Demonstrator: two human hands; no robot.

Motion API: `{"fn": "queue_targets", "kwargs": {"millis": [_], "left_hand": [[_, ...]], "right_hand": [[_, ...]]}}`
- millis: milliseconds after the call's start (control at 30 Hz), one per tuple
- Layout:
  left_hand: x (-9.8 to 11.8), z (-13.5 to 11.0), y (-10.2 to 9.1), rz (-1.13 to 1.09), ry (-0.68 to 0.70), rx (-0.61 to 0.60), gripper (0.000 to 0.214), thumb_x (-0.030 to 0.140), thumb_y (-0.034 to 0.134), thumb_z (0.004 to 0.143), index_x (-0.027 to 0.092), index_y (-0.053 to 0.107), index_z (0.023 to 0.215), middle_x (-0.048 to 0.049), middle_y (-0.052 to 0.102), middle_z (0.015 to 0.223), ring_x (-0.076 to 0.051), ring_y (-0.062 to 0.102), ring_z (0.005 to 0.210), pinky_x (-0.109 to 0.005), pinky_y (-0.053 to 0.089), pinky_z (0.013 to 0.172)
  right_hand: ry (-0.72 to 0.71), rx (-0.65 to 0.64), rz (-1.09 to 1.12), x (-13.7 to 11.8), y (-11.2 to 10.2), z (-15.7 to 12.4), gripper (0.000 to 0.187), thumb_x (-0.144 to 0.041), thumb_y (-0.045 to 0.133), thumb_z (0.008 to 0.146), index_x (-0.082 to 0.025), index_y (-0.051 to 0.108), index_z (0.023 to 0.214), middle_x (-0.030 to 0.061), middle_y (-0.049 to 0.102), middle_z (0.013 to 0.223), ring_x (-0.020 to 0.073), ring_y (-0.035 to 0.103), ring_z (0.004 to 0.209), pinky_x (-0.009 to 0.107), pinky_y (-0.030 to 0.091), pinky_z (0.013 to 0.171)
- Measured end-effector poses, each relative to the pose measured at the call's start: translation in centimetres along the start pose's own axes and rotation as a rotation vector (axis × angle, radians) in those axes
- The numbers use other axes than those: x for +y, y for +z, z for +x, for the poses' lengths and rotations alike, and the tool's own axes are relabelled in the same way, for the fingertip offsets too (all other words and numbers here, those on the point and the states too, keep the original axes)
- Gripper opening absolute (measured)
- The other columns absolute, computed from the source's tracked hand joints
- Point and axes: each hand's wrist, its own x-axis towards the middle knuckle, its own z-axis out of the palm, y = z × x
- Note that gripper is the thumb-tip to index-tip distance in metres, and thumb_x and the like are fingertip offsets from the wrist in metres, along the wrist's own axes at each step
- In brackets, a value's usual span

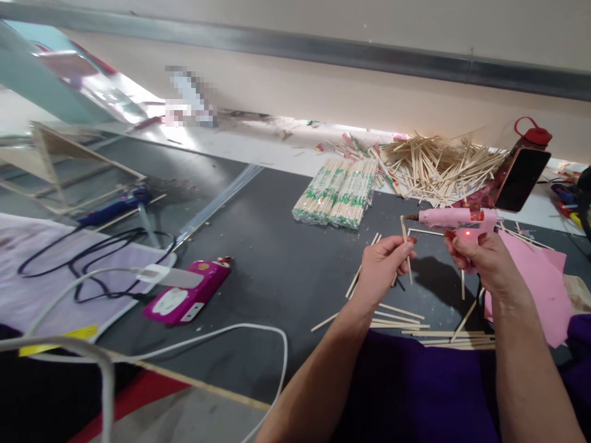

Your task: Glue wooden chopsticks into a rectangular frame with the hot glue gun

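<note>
Well, my left grip (385,261) is pinched narrow on a thin wooden stick (404,229), held nearly upright above the dark surface (263,264). My right grip (484,258) is wrapped around the handle of a pink glue gun (457,217), its small light glowing red and its nozzle (412,217) pointing left at the stick's upper end. I judge the step in hand to be putting glue on that end; the nozzle looks about to touch or touching, though at this size I can't be sure, nor can I make out any glue.

As I see it, the next move calls for a steady stick, a light squeeze and fingertips well clear of the hot tip. Loose sticks (397,317) lie on the surface close to me, and wrapped bundles (339,191) sit beyond my left grip.
</note>
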Motion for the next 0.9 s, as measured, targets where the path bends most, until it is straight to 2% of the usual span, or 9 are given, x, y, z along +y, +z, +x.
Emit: {"fn": "queue_targets", "kwargs": {"millis": [367, 633, 900], "left_hand": [[-0.19, 0.07, -0.03, -0.012, 0.006, 0.003, 0.024, 0.034, 0.071, 0.071, 0.015, 0.073, 0.085, 0.0001, 0.067, 0.061, -0.004, 0.049, 0.043, -0.016, 0.039, 0.042], [-0.04, 0.01, 0.03, -0.022, 0.007, 0.005, 0.023, 0.034, 0.071, 0.07, 0.015, 0.073, 0.084, 0.0002, 0.066, 0.061, -0.004, 0.048, 0.043, -0.016, 0.039, 0.042], [0.02, -0.03, 0.04, -0.009, 0.004, 0.011, 0.023, 0.035, 0.071, 0.07, 0.016, 0.074, 0.084, 0.0004, 0.067, 0.061, -0.004, 0.049, 0.043, -0.015, 0.04, 0.042]], "right_hand": [[-0.04, 0.0, -0.005, 0.39, -0.06, 0.2, 0.029, -0.041, 0.07, 0.072, -0.016, 0.06, 0.08, -0.0039, 0.049, 0.057, 0.0069, 0.04, 0.043, 0.021, 0.025, 0.039], [-0.046, -0.058, -0.043, 0.63, -0.36, 0.33, 0.028, -0.042, 0.068, 0.075, -0.016, 0.058, 0.078, -0.0045, 0.048, 0.053, 0.0072, 0.039, 0.043, 0.022, 0.026, 0.041], [-0.045, -0.031, -0.028, 0.62, -0.28, 0.22, 0.027, -0.041, 0.068, 0.074, -0.016, 0.058, 0.077, -0.004, 0.049, 0.054, 0.0071, 0.039, 0.043, 0.022, 0.025, 0.04]]}}
